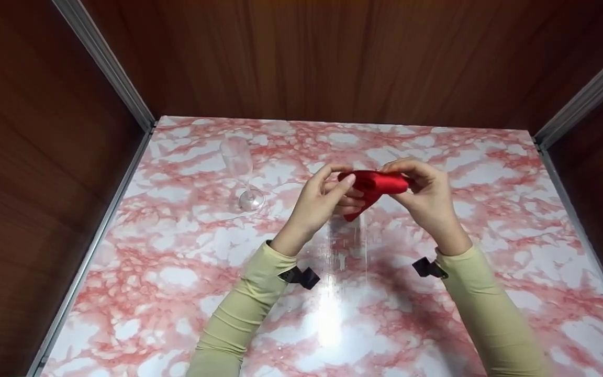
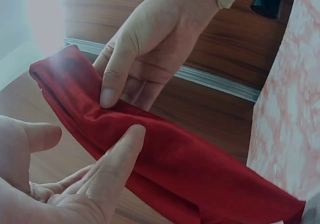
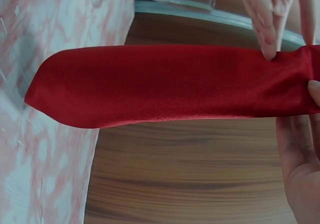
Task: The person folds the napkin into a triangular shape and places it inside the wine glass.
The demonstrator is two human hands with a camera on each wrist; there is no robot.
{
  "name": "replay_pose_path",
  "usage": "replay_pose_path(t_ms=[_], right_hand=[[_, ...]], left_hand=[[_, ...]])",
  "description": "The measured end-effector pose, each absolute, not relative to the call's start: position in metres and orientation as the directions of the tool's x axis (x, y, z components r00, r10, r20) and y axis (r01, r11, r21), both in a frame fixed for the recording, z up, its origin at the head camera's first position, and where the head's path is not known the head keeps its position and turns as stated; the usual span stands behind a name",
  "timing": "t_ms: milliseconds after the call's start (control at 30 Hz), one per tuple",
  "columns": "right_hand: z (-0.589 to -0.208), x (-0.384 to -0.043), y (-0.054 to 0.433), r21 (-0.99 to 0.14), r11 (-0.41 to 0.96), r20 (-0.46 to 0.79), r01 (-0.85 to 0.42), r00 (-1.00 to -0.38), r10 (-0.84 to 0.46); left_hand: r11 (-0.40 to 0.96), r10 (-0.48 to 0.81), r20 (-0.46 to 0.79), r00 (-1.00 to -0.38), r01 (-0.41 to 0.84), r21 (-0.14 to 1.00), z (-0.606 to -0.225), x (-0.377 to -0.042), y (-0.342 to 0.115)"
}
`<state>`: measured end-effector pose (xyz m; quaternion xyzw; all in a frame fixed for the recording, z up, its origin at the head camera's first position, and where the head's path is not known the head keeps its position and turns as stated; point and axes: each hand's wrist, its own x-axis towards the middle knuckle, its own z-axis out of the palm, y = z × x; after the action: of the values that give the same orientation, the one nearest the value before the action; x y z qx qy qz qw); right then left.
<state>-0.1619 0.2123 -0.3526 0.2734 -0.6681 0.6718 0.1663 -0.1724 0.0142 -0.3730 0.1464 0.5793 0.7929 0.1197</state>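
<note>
A glossy red cloth (image 1: pixel 391 183), folded into a long strip, is held up above the table between both hands. My right hand (image 1: pixel 430 191) pinches its upper part, thumb on one face and fingers on the other. The left hand (image 1: pixel 325 196) is at the opposite side; in the left wrist view a nearly straight finger (image 2: pixel 125 146) touches the cloth (image 2: pixel 175 149), while the thumb stands apart from it. In the right wrist view the cloth (image 3: pixel 160 84) hangs as a long band, its lower end near the tabletop.
A clear stemmed glass (image 1: pixel 237 162) is on the red-and-white marbled table (image 1: pixel 176 277), left of the hands. Dark wood panels (image 1: pixel 306 63) with metal edging enclose the table at the back and both sides. Bright glare lies on the tabletop between the forearms.
</note>
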Motion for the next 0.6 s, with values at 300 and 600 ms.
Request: replay_pose_path(t_ms=[300, 600], right_hand=[[-0.3554, -0.1615, 0.2149, -0.819, -0.047, 0.567, -0.572, -0.793, -0.224], [-0.3601, -0.1616, 0.2177, -0.837, -0.063, 0.534, -0.544, -0.785, -0.314]], left_hand=[[-0.367, 0.35, 0.036, -0.936, -0.102, 0.925, -0.3683, -0.174, 0.018], [-0.407, 0.322, 0.02, -0.946, -0.119, 0.906, -0.3711, -0.1755, 0.0195]])
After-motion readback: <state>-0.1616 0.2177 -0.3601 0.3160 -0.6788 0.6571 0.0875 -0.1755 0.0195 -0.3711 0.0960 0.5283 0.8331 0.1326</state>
